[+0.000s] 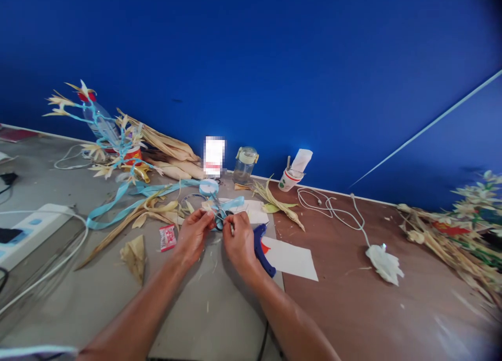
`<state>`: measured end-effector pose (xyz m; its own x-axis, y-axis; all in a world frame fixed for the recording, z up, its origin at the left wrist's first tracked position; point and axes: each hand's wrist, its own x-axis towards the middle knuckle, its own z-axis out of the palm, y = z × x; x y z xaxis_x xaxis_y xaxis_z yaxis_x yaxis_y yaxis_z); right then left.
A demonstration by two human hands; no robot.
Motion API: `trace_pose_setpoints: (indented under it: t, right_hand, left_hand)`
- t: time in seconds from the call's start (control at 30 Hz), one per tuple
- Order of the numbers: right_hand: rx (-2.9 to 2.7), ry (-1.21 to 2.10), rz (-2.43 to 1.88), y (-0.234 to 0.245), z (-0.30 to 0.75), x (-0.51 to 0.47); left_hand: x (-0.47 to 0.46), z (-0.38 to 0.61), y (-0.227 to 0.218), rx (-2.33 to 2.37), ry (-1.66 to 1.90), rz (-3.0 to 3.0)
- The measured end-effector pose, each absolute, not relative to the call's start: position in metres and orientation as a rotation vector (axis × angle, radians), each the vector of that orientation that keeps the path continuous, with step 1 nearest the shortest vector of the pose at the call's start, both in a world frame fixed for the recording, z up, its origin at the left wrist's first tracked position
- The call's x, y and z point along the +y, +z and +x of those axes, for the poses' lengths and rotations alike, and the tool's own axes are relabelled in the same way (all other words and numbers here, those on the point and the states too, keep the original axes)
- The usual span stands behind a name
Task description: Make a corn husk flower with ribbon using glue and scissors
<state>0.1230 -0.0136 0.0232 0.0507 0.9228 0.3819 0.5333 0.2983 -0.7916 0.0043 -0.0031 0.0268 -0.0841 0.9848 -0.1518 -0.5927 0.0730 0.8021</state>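
Note:
My left hand (195, 234) and my right hand (238, 240) meet over the middle of the table, both with fingers pinched together. What each pinches is too small to make out. Between and just beyond the fingertips are scissors (218, 221) with dark handles; I cannot tell whether a hand touches them. A strip of light blue ribbon (234, 202) lies just past the fingers, near a roll of blue tape (208, 187). Against my right wrist shows the dark blue handle of a glue gun (263, 252), partly over a white card (294, 259).
Left stand a bottle (100, 123) and blue-stemmed husk flowers (121, 147); dried husks (168, 147) lie behind. A power strip (43, 228), red packet (168, 238), lidded jar (246, 165), paper cup (291, 179), white cable (329, 209) and crumpled tissue (384, 264) lie around.

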Motion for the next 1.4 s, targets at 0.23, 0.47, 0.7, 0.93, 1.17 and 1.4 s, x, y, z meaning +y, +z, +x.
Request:
trace_pose_setpoints:
  t: [0.23, 0.47, 0.7, 0.93, 1.17, 1.4]
  right_hand:
    - [-1.587, 0.73, -1.376, 0.026, 0.124, -0.011]
    - [-1.452, 0.997, -1.336, 0.022, 0.127, -0.006]
    - [-1.482, 0.987, -1.348, 0.023, 0.127, -0.007]
    - [-1.588, 0.786, -1.38, 0.027, 0.123, -0.011]
    - [-1.577, 0.834, -1.375, 0.028, 0.125, -0.012]
    - [-1.494, 0.961, -1.386, 0.031, 0.129, -0.007]
  left_hand:
    - [-0.002, -0.003, 0.03, 0.827, 1.378, 0.536]
    - [-0.001, -0.006, 0.031, 0.807, 1.339, 0.539]
    - [0.0, -0.007, 0.028, 0.829, 1.348, 0.564]
    - [0.003, -0.008, 0.023, 0.878, 1.353, 0.576]
    - [-0.003, -0.008, 0.03, 0.836, 1.328, 0.597]
    - [-0.004, -0.007, 0.035, 0.832, 1.386, 0.641]
